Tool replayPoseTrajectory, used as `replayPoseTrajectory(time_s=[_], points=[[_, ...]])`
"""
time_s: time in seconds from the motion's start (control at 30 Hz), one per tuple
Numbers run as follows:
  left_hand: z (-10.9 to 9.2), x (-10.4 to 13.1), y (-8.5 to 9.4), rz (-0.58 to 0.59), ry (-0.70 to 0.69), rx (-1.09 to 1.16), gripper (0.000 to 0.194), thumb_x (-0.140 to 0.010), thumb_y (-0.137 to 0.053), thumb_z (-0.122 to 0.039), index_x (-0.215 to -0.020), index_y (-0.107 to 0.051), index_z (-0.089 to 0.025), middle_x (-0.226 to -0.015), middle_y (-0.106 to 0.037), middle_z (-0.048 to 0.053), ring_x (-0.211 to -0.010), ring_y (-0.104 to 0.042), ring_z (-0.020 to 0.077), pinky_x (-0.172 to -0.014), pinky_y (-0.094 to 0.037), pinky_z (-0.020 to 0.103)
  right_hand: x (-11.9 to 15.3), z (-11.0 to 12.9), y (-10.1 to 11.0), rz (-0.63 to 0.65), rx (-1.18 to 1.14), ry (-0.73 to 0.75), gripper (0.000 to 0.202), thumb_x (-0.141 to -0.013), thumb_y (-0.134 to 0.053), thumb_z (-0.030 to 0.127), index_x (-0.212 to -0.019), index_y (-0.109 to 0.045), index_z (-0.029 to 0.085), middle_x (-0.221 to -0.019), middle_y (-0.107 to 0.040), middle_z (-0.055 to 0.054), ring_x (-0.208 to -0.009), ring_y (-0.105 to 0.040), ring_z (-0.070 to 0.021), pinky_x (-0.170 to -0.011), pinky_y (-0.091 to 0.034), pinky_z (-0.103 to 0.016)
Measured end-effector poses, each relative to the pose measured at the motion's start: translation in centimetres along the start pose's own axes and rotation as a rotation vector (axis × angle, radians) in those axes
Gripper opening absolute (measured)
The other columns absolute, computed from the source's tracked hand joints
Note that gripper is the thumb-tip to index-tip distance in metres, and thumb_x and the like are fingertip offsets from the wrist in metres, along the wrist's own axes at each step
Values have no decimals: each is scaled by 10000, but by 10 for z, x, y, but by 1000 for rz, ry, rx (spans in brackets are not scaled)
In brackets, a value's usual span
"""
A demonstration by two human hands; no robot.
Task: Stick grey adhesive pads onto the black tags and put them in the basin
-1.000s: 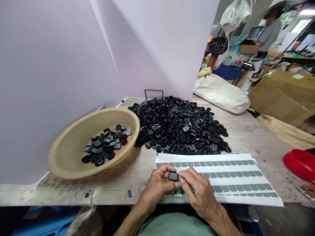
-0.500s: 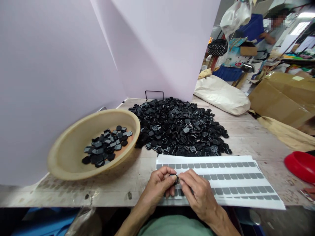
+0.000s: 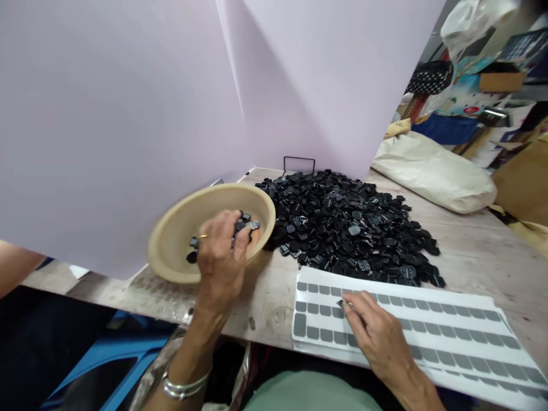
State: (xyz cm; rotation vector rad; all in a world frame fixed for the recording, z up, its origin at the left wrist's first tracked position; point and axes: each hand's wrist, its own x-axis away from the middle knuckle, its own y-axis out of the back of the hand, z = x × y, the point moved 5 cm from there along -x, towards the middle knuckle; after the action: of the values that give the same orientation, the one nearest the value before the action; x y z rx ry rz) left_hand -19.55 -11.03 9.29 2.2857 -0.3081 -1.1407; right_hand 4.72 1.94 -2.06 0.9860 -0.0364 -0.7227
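Observation:
My left hand reaches into the beige plastic basin, its thumb apart from the fingers. It hangs over several small black pieces there and partly hides them. No piece shows clearly in its grasp. My right hand is closed in a pinch above the white sheet, which carries rows of grey rounded patches. Between thumb and forefinger a small dark pointed thing sticks out, too small to identify. Beyond the sheet lies a large heap of black plastic pieces.
Pale panels wall off the back and left. A black wire frame stands behind the heap. To the right lie a white cloth bag and a cardboard box. Someone's bare limb shows blurred at the left edge.
My hands have parted from over the sheet, where they held a black piece together. The left went to the basin; the right stays over the sheet. The view has swung left.

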Motion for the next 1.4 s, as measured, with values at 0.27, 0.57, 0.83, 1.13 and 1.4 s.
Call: replayPoseTrajectory(time_s=[0.27, 0.57, 0.83, 1.13, 1.4], points=[[-11, 84, -39, 575, -354, 353, 380, -824, -632, -299, -1189, -592, -203, -1361, -471, 131, -1333, -317, 300, -1070, -330, 493, -8, 29, -24, 287, 75, 14, 166, -902, -380, 127, -874, -521, 210, -828, -557, -13, -726, -552, -170, -663, -410, -306], [21, 143, -88, 1036, -100, 194, 614, -759, -610, -568, -1302, -516, -299, -1484, -291, 164, -1399, -21, 405, -1060, -187, 636, -8, 48, -42, 391, 323, 59, 139, -866, -403, 123, -898, -500, 218, -903, -568, -30, -816, -576, -205, -672, -412, -319], [20, 142, -89, 1049, -54, 198, 606, -751, -628, -557, -1293, -523, -307, -1479, -320, 133, -1399, -51, 396, -1067, -176, 628, -8, 54, -45, 396, 313, 41, 146, -870, -391, 134, -912, -507, 212, -904, -577, -37, -801, -580, -203, -669, -408, -314], [22, 144, -93, 1030, -41, 178, 586, -723, -701, -436, -1274, -545, -306, -1472, -336, 133, -1398, -71, 397, -1070, -179, 618, -16, 55, -45, 303, 64, 39, 82, -847, -436, 163, -826, -507, 197, -806, -569, -9, -705, -546, -148, -637, -372, -269], [24, 107, -90, 871, 81, 390, 389, -837, -569, -402, -1165, -602, -194, -1276, -535, 136, -1221, -460, 284, -1023, -382, 448, -15, 32, -14, 189, -387, -132, 146, -882, -459, 231, -740, -473, 202, -692, -478, 38, -636, -448, -110, -606, -340, -232]])
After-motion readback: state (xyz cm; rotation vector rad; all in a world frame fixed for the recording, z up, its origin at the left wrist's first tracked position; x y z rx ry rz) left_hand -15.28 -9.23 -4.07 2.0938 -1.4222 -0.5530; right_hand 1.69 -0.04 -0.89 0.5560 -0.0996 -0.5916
